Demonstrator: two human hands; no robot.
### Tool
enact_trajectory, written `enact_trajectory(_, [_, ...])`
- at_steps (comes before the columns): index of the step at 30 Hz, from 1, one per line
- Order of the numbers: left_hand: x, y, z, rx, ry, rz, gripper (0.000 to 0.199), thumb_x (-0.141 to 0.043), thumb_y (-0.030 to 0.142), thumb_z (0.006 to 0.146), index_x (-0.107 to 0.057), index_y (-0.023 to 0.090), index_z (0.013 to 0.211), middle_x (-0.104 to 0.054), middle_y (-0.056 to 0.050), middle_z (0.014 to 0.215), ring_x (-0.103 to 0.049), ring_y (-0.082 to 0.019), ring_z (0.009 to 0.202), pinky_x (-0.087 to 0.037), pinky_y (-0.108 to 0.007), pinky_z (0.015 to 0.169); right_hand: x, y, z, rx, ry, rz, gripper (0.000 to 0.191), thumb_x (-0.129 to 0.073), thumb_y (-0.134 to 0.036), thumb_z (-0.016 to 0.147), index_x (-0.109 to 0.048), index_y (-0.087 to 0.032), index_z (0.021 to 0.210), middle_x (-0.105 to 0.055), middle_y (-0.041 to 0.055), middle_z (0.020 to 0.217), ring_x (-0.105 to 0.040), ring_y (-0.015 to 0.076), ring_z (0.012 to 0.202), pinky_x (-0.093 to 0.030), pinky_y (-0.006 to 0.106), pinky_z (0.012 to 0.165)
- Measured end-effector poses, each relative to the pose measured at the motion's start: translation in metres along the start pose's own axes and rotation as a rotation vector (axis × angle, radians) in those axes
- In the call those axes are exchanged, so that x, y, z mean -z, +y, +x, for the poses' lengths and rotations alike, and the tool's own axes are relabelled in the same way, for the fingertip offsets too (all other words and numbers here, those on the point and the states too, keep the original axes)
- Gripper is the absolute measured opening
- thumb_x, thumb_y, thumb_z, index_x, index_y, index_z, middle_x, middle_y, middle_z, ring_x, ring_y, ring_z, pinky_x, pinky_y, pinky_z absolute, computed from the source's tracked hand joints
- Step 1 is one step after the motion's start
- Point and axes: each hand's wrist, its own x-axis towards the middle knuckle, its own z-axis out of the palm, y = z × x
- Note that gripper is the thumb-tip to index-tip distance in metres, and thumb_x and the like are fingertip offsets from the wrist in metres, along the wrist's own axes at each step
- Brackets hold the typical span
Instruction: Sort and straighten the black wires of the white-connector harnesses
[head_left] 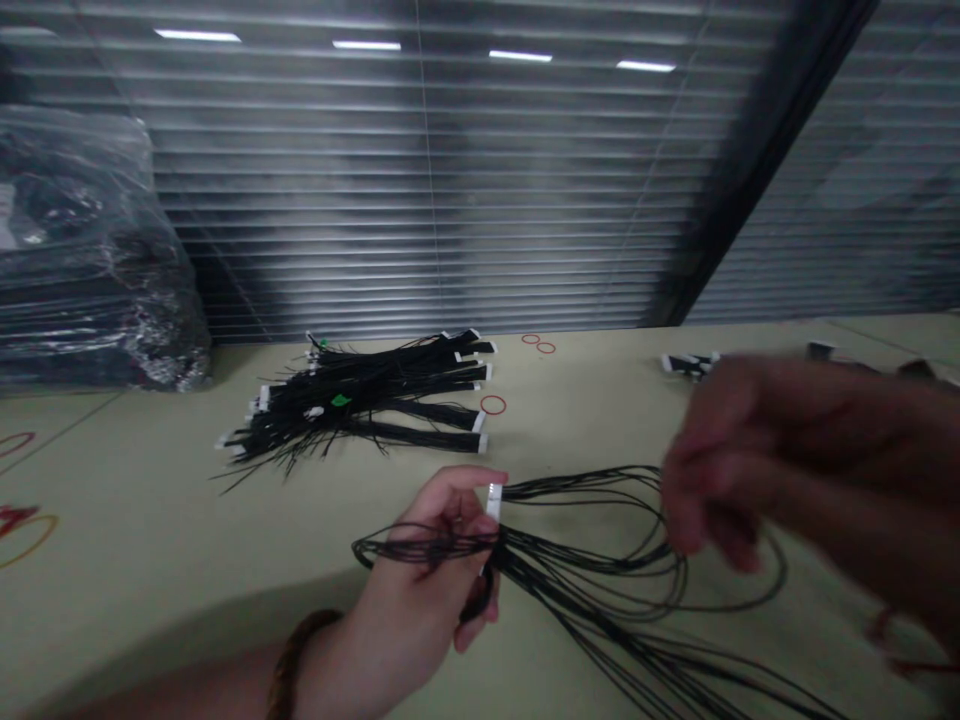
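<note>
- Your left hand [431, 570] has a firm grip on a bunch of thin black wires [577, 590], low center of the frame, with a white connector [493, 502] poking up past your fingers
- Your right hand [780, 470] is a blur at far right, right by those wires, so can't tell what its grip is doing
- Upper middle: a pile of black wire harnesses [352, 400] on the table [112, 480], a red rubber band [493, 404] just beside it
- Upper left: a plastic-wrapped bundle [82, 250]

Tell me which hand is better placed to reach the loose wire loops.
Right, probably: the right hand looks free and sits beside the wire loops, while the left hand is gripping the white connector.
</note>
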Motion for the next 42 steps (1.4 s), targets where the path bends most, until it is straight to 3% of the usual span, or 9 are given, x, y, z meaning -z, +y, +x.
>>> enact_trajectory(2, [-0.002, 0.002, -0.001, 0.010, -0.011, -0.030, 0.019, -0.055, 0.028, 0.082, -0.048, 0.020, 0.098, -0.044, 0.007, 0.061, -0.037, -0.003, 0.033, -0.026, -0.011, 0.028, -0.027, -0.013, -0.002, 0.042, -0.143, -0.025, 0.018, -0.050, -0.026, 0.090, -0.056, -0.022, 0.074, -0.057, -0.0038, 0.059, -0.052, 0.0081, 0.048, -0.037, 0.018, 0.042])
enact_trajectory(4, [-0.003, 0.003, -0.002, 0.020, -0.026, -0.034, 0.018, -0.055, 0.032, 0.084, -0.049, 0.020, 0.097, -0.044, 0.007, 0.060, -0.037, -0.003, 0.032, -0.026, -0.010, 0.028, -0.045, -0.019, -0.004, 0.080, -0.147, -0.139, 0.016, -0.046, -0.021, 0.090, -0.056, -0.020, 0.078, -0.057, -0.0017, 0.063, -0.054, 0.0116, 0.055, -0.039, 0.023, 0.049])
enact_trajectory(7, [-0.005, 0.002, -0.003, 0.013, -0.047, -0.038, 0.018, -0.055, 0.034, 0.086, -0.050, 0.021, 0.097, -0.044, 0.007, 0.060, -0.036, -0.002, 0.032, -0.026, -0.010, 0.029, -0.056, -0.018, -0.007, 0.156, -0.110, -0.207, 0.018, -0.042, -0.018, 0.090, -0.057, -0.017, 0.079, -0.057, -0.0005, 0.066, -0.053, 0.0129, 0.058, -0.037, 0.027, 0.054])
enact_trajectory(12, [-0.004, -0.005, -0.005, -0.016, -0.069, -0.064, 0.016, -0.055, 0.035, 0.088, -0.052, 0.023, 0.098, -0.046, 0.006, 0.061, -0.036, -0.002, 0.033, -0.027, -0.011, 0.030, -0.056, -0.017, -0.012, 0.279, -0.045, -0.251, 0.024, -0.040, -0.014, 0.090, -0.058, -0.017, 0.075, -0.057, -0.0011, 0.068, -0.052, 0.0126, 0.060, -0.036, 0.028, 0.057])
enact_trajectory(24, [-0.003, -0.013, -0.007, -0.118, -0.127, -0.116, 0.019, -0.054, 0.042, 0.089, -0.056, 0.027, 0.102, -0.048, 0.005, 0.066, -0.037, -0.001, 0.035, -0.026, -0.008, 0.031, -0.059, -0.021, -0.015, 0.293, -0.013, -0.290, 0.034, -0.035, -0.017, 0.095, -0.062, -0.018, 0.075, -0.057, -0.0017, 0.066, -0.052, 0.0126, 0.059, -0.037, 0.029, 0.057])
enact_trajectory(33, [-0.004, -0.008, -0.007, -0.074, -0.113, -0.040, 0.021, -0.055, 0.040, 0.088, -0.056, 0.021, 0.097, -0.046, 0.005, 0.060, -0.037, -0.003, 0.037, -0.029, -0.010, 0.033, -0.064, -0.020, -0.012, 0.295, -0.035, -0.264, 0.033, -0.033, -0.018, 0.097, -0.058, -0.017, 0.076, -0.055, -0.0007, 0.067, -0.049, 0.0139, 0.059, -0.035, 0.030, 0.055])
enact_trajectory(39, [0.000, -0.004, 0.002, -0.056, 0.060, 0.017, 0.016, -0.053, 0.025, 0.085, -0.049, 0.020, 0.100, -0.046, 0.006, 0.063, -0.039, -0.004, 0.035, -0.028, -0.010, 0.029, -0.041, -0.021, -0.011, 0.355, 0.090, -0.467, 0.022, -0.041, -0.020, 0.092, -0.058, -0.017, 0.078, -0.056, 0.0036, 0.076, -0.050, 0.0171, 0.067, -0.037, 0.031, 0.061])
enact_trajectory(42, [0.000, -0.001, 0.005, -0.078, 0.109, 0.044, 0.018, -0.051, 0.020, 0.083, -0.048, 0.019, 0.101, -0.048, 0.006, 0.064, -0.040, -0.004, 0.036, -0.031, -0.010, 0.030, -0.028, -0.010, -0.031, 0.336, -0.017, -0.476, 0.027, -0.036, -0.018, 0.089, -0.054, -0.021, 0.069, -0.052, 0.0007, 0.061, -0.044, 0.0138, 0.049, -0.029, 0.029, 0.047])
